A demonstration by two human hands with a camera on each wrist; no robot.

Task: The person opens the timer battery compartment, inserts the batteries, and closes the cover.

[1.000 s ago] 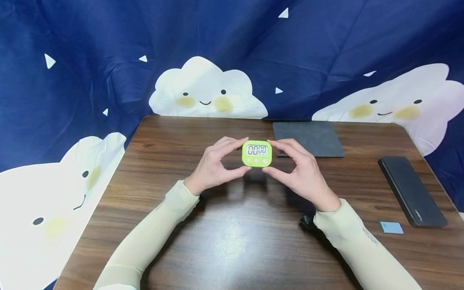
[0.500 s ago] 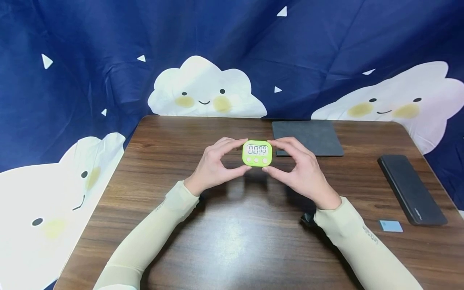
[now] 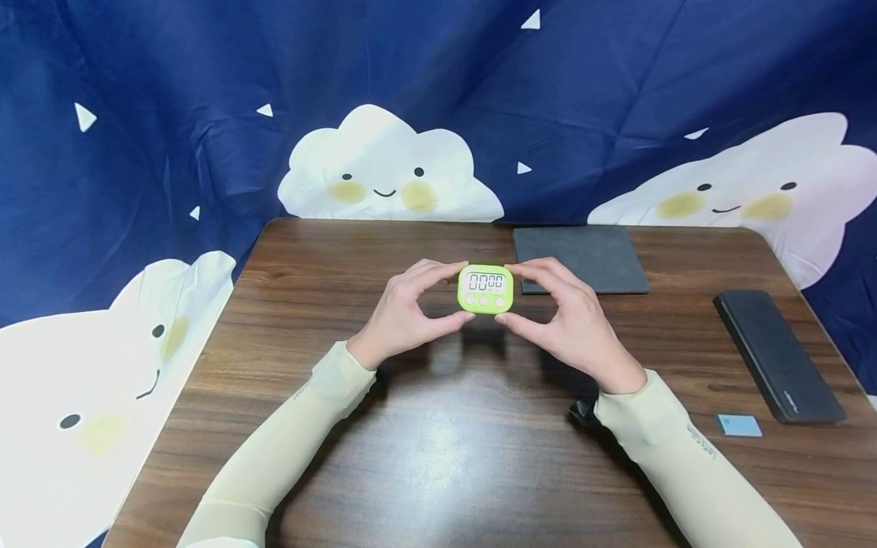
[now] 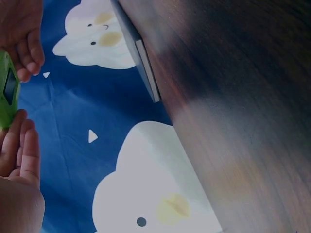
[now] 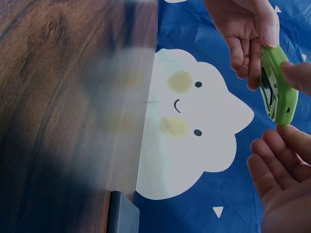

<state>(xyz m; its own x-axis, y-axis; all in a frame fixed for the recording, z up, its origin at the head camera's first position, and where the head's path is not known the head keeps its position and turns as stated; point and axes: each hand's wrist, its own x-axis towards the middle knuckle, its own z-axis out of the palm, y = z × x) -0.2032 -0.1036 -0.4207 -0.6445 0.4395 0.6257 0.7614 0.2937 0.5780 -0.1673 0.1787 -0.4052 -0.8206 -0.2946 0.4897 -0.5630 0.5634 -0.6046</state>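
A small lime-green digital timer (image 3: 485, 289) is held up above the table, its screen and row of pale round buttons facing the head camera. The display reads 00 00. My left hand (image 3: 407, 308) pinches its left corners between thumb and forefinger. At the right corners my right hand (image 3: 565, 320) pinches it the same way. The right wrist view shows the timer's (image 5: 279, 87) edge and part of its back, with fingertips of both hands on it. Only part of the green timer (image 4: 7, 90) shows at the edge of the left wrist view.
Behind the right hand a dark grey flat book-like item (image 3: 582, 259) lies on the brown wooden table (image 3: 329, 266). A long black case (image 3: 779, 356) and a small light-blue box (image 3: 739, 425) lie at the right. A blue cloud-print curtain (image 3: 438, 61) hangs behind the table.
Both hands keep the same pinch on the timer, and its display still reads 00 00. The head view has shifted very slightly.
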